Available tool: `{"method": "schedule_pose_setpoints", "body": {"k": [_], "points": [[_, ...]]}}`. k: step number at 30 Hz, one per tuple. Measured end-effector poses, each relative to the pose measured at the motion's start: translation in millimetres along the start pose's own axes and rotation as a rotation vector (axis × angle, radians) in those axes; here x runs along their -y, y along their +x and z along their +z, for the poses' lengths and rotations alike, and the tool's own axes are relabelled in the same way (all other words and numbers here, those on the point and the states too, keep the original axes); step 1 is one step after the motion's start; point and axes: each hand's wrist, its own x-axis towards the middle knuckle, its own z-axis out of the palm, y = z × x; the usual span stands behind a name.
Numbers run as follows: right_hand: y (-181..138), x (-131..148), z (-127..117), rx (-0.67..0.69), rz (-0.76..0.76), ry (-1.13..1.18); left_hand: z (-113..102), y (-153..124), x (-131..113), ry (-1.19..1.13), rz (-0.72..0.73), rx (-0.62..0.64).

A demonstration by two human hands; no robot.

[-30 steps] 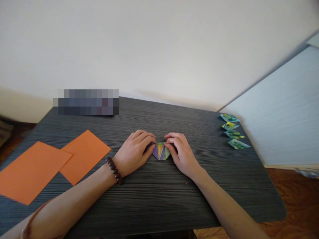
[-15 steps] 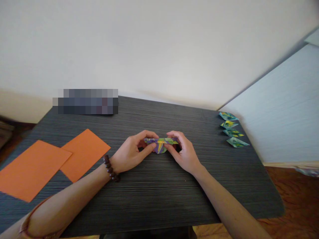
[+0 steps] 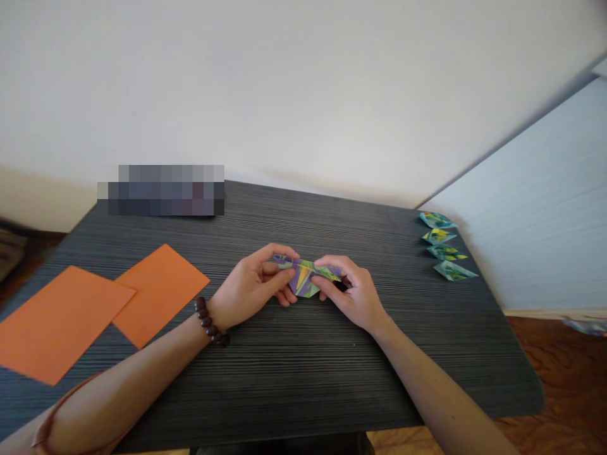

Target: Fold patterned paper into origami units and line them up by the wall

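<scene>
The dark, grained table (image 3: 284,379) before me carries two overlapping orange sheets (image 3: 66,322) on its left, a blurred-out object (image 3: 165,193) at the far left, and four folded patterned papers (image 3: 446,253) rowed along its right.

Wears a bracelet (image 3: 207,321) of dark brown, rounded, glossy beads on the left wrist (image 3: 222,309), just behind the left hand (image 3: 246,287). Farther up, carries a thin reddish-brown band (image 3: 42,432) with a thicker section. Shows the right forearm (image 3: 436,392) bare.
</scene>
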Motion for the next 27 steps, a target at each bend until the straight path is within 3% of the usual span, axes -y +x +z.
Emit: {"method": "schedule_pose_setpoints", "body": {"k": [12, 17, 23, 27], "points": [[-0.8, 2.9, -4.9, 0.075, -0.063, -0.105, -1.0, -0.5, 0.0, 0.121, 0.037, -0.025], [0.5, 1.0, -2.2, 0.020, -0.060, -0.063, -1.6, 0.8, -0.3, 0.146, 0.013, -0.084], [2.6, 1.3, -3.7, 0.059, -0.015, -0.112, -5.3, 1.4, 1.5, 0.102, -0.028, -0.032], [4.1, 0.9, -3.6, 0.017, -0.004, -0.186, -6.5, 0.8, 3.3, 0.024, -0.035, 0.006]]}}
